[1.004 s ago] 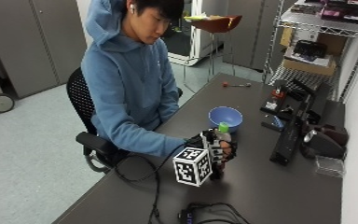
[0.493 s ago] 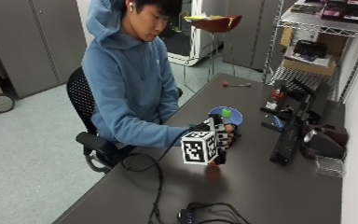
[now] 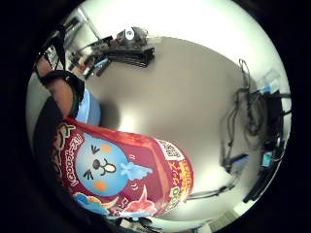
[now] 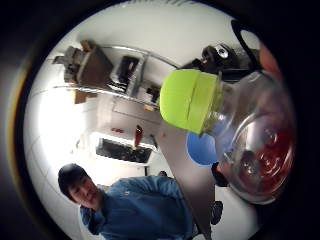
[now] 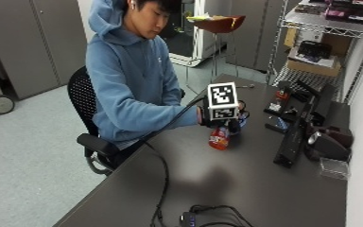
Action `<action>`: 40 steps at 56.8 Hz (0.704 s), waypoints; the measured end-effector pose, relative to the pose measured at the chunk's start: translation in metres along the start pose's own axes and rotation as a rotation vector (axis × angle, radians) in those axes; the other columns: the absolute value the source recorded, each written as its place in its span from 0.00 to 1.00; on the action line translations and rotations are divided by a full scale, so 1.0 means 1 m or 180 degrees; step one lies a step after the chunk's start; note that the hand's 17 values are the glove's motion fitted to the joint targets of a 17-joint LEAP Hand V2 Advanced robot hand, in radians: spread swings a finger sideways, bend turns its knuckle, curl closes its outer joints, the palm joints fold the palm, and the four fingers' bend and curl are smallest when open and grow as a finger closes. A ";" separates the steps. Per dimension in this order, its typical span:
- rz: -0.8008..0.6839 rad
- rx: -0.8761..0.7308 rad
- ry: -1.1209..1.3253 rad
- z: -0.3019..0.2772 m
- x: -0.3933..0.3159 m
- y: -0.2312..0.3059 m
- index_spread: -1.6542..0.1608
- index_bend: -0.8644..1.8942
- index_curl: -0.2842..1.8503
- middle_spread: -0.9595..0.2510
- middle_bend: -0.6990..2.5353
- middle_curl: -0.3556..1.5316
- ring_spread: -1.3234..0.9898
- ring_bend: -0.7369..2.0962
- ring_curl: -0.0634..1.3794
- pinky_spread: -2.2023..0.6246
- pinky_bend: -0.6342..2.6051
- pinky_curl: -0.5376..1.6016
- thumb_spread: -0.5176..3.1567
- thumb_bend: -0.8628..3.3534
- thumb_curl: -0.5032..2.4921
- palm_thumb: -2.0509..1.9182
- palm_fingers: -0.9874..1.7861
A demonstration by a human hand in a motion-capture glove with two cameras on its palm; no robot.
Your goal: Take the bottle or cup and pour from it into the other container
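One bottle (image 5: pixel 220 137), red-labelled, green-capped, gripped in right hand (image 5: pixel 214 117), lifted off table (image 5: pixel 251 179); blue cup (image 3: pixel 89 108) just behind.

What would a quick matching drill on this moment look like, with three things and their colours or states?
Things:
1. bottle
2. bottle cap
3. cup

Colour or state:
A. blue, standing on the table
B. lime green, on the bottle's neck
C. red label with a blue cartoon face, lifted off the table in the right hand

Pairs: 1-C, 2-B, 3-A
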State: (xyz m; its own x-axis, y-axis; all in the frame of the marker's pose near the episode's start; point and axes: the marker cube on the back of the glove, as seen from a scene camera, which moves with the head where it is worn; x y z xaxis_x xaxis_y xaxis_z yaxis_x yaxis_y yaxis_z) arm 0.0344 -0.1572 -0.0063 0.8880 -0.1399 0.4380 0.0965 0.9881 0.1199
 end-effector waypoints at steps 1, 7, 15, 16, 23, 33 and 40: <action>0.0002 -0.0080 0.0063 0.000 -0.004 -0.001 0.84 0.36 0.30 0.73 0.35 0.46 0.50 0.46 0.38 0.73 0.32 0.44 0.17 0.20 0.40 0.79 0.77; 0.0040 -0.0401 0.0538 0.003 -0.022 -0.009 0.84 0.36 0.31 0.73 0.35 0.47 0.50 0.46 0.38 0.73 0.32 0.44 0.17 0.20 0.40 0.79 0.77; -0.0058 -0.0867 0.1206 0.011 -0.050 -0.018 0.84 0.36 0.31 0.73 0.35 0.47 0.50 0.46 0.38 0.73 0.32 0.44 0.17 0.20 0.41 0.78 0.77; -0.0061 -0.0912 0.1309 0.012 -0.054 -0.020 0.84 0.37 0.31 0.73 0.35 0.47 0.50 0.46 0.38 0.73 0.32 0.44 0.17 0.20 0.41 0.78 0.77; -0.0094 -0.1239 0.2114 0.021 -0.074 -0.025 0.84 0.36 0.31 0.73 0.35 0.48 0.50 0.46 0.39 0.73 0.32 0.44 0.17 0.20 0.41 0.78 0.77; -0.0091 -0.1699 0.2950 0.040 -0.095 -0.037 0.84 0.36 0.31 0.73 0.34 0.48 0.50 0.46 0.39 0.73 0.32 0.44 0.17 0.20 0.41 0.78 0.77; -0.0191 -0.1906 0.3404 0.053 -0.107 -0.040 0.84 0.36 0.31 0.72 0.34 0.48 0.50 0.46 0.39 0.73 0.32 0.44 0.17 0.20 0.41 0.78 0.77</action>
State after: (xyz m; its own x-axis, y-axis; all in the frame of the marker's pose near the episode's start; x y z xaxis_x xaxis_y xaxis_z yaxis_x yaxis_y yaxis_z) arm -0.0879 -0.1851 -0.0110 0.7696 -0.3417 -0.5394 0.0909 0.8948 -0.4371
